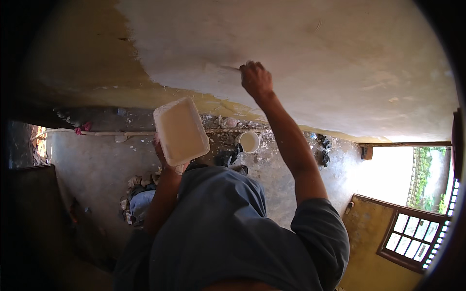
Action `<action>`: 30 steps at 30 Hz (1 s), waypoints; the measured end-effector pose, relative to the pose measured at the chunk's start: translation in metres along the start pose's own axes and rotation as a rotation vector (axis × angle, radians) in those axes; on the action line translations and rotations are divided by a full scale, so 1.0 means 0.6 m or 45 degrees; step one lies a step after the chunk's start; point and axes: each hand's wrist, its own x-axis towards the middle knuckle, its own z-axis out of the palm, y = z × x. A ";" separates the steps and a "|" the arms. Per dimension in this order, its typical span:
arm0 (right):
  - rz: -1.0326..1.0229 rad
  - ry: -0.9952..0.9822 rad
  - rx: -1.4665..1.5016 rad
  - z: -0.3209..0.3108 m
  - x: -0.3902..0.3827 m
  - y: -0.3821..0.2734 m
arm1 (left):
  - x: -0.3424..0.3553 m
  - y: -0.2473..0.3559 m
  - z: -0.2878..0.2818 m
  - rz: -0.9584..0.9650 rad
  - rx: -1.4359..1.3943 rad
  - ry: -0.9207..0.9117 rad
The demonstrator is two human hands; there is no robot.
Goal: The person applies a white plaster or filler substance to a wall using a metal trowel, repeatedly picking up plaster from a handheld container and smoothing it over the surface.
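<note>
My left hand (163, 157) grips a cream plastic tray (180, 131) with pale, creamy material in it, holding it tilted at chest height. Up at the wall (301, 53), my right hand (256, 77) is closed on a thin tool (229, 68), its end at the pale coated surface; the exact tool is hard to make out. The coat meets a yellowish, uncoated area (87, 58) in a ragged edge left of my hand. Below, a white bucket (249, 142) holding similar pale material stands on the spattered floor.
A long pale pole (109, 133) lies along the wall's foot. Dark bags (324, 145) lie to the right, a heap of cloth and sacks (138, 203) behind my left arm. A bright open doorway (388, 172) and a brown-framed window (412, 233) are at the right.
</note>
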 end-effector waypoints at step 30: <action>1.027 1.112 0.565 -0.300 -0.222 0.371 | -0.020 -0.023 0.110 0.108 0.143 -0.060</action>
